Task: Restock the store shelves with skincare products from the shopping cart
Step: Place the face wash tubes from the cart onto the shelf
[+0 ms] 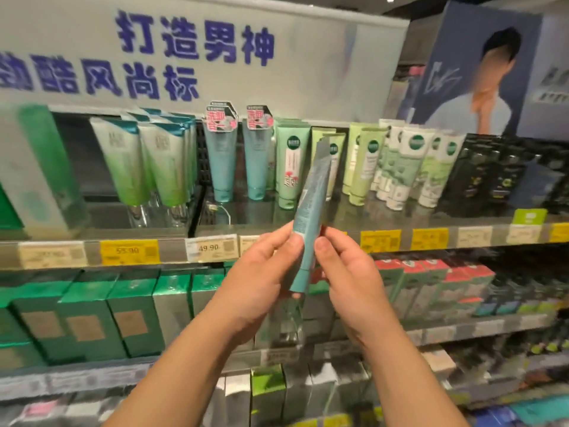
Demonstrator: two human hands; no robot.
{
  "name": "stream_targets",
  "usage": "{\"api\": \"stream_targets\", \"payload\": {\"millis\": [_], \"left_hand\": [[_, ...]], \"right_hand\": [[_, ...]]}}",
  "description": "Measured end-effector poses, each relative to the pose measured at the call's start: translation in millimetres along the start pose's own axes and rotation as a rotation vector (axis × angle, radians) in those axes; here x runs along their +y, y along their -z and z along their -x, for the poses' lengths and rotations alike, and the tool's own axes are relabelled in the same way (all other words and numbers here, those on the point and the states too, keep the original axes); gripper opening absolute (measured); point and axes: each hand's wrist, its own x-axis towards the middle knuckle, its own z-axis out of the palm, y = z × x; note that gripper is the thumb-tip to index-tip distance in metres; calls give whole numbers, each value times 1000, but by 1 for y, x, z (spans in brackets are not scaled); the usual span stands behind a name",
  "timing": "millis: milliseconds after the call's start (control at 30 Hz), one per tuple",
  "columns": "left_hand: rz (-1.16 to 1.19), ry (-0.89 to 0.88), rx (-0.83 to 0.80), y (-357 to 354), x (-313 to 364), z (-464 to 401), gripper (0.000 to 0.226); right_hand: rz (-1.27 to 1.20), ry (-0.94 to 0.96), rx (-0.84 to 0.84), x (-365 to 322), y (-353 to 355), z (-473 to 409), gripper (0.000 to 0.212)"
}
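- Both hands, left hand (264, 272) and right hand (345, 272), hold one teal tube (309, 217) upright; each grip pinches its lower half.
- Tube sits just in front of the top shelf (338, 218), below the matching teal tubes (221, 161).
- Advice: turn label outward, seat it cap-down beside those tubes.

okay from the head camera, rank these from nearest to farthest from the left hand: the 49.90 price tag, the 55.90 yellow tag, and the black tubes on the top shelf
1. 49.90 price tag, just left of the left hand.
2. 55.90 yellow tag, farther left on the same rail.
3. Black tubes, up at the far right.
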Motion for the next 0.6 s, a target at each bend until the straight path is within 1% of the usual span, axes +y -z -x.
{"api": "stream_targets", "payload": {"millis": [100,200,267,367,467,533,600], "left_hand": [[-55,-65,26,9,8,-7,39],[-87,-116,68,21,13,-11,40],[-122,-144,90,30,13,-13,40],[-108,-160,171,40,17,-20,42],[-111,-184,231,49,25,-27,35],[-143,-207,264,56,28,-32,30],[-163,-228,293,61,34,-33,33]], "right_hand": [[-68,44,-16,-9,-3,-21,31],[-98,91,-65,-18,-10,-38,40],[-128,88,-90,-20,-17,-48,43],[-172,65,-142,-22,-27,-58,41],[-135,37,-170,-22,-31,-67,32],[-86,24,-209,-22,-35,-74,34],[-55,29,-255,-23,-41,-80,38]]}}
